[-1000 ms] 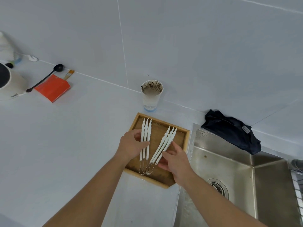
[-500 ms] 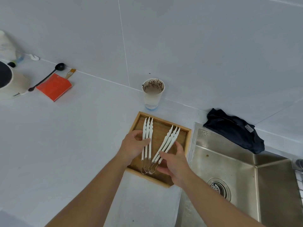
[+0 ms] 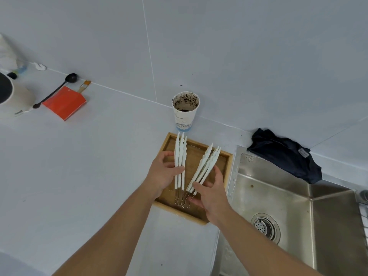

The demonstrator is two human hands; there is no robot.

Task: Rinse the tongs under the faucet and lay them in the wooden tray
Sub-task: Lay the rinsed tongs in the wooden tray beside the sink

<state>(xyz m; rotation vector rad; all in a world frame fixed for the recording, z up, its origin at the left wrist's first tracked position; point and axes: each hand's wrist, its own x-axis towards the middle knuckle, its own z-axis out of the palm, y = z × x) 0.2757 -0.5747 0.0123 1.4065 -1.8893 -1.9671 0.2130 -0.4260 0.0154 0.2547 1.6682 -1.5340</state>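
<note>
Gripping tongs (image 3: 180, 160) over wooden tray (image 3: 229, 162), left hand (image 3: 163, 174) fingers seemingly curled behind

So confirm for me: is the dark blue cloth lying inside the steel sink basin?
No, the dark blue cloth lies on the counter behind the steel sink.

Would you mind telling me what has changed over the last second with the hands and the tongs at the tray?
Little has changed. The left hand still holds the left bundle of tongs, and the right hand the right bundle, over the wooden tray. Both bundles have lifted slightly, their tips reaching further toward the tray's far rim. The paper cup and dark cloth stayed put.
</note>
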